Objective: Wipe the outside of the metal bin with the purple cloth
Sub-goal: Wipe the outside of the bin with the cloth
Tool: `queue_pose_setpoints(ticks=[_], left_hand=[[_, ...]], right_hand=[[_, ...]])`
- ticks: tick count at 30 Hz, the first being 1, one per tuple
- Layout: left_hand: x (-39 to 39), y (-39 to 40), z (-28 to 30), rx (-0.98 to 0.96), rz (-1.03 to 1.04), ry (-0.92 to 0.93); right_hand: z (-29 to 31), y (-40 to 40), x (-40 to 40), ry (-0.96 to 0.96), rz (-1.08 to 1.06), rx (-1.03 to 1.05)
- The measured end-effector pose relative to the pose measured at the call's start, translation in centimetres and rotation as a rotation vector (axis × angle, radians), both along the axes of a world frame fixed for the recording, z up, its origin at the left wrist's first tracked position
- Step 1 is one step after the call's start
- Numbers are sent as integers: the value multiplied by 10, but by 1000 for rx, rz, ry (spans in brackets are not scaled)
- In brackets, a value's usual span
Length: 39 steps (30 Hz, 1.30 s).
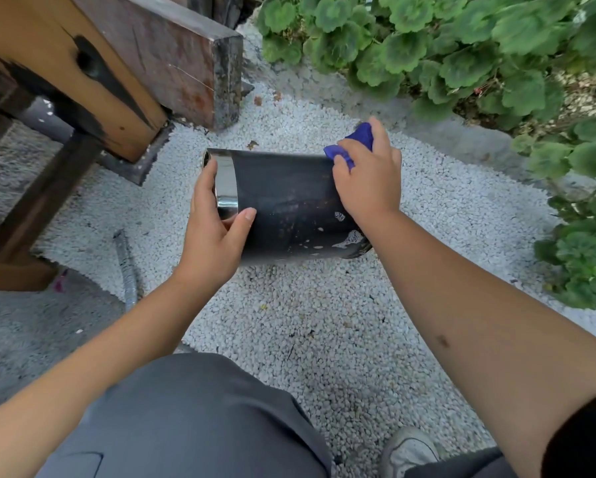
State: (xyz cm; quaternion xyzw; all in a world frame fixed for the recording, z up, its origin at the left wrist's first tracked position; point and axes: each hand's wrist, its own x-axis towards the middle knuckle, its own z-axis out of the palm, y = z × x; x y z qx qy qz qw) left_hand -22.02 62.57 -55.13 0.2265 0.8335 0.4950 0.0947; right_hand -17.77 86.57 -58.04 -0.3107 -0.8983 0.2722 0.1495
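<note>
Wiping is judged under way: the metal bin (289, 201) is held on its side above gravel, its rim gripped by the left hand (217, 229); the purple cloth (353, 143) is pressed under the right hand's fingers (345, 167) at its base end, pale spots left nearer the wrist

Person, head-cam view: bare forearms, grey legwear, one pale shoe.

Both forearms were bare from wrist to frame edge; left hand (217, 232) and right hand (367, 177) had no gloves, rings or watch showing. A dark sleeve edge (581, 439) sat on the right arm at the lower right corner of the frame. Small dark mark (442, 340) was on the right forearm. Grey trousers or shorts (193, 419) filled bottom centre, smooth fabric, with a stitched pocket outline at lower left. A light grey laced sneaker (408, 451) showed at the bottom edge, right of centre, partly cut off.
</note>
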Motion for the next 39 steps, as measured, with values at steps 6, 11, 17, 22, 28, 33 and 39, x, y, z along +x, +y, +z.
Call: queue_pose_setpoints(ticks=[6,11,17,22,28,33,39], left_hand=[[4,-12,-3,-119,-68,-106],[3,-12,-7,-82,-85,-113],[0,0,-8,21,-151,-26],[5,-13,-13,-19,-106,-108],[8,-7,-3,-40,-53,-77],[13,-13,-9,-31,30,-126],[8,-3,2,-69,15,-190]], right_hand=[[3,7,-2,52,-22,-89],[29,-22,-13,236,-33,-242],[60,-104,-32,283,368,-77],[32,-73,-27,173,214,-29],[0,-10,-13,48,36,-52],[-5,5,-4,35,-59,-98],[21,14,-9,222,-270,-442]])
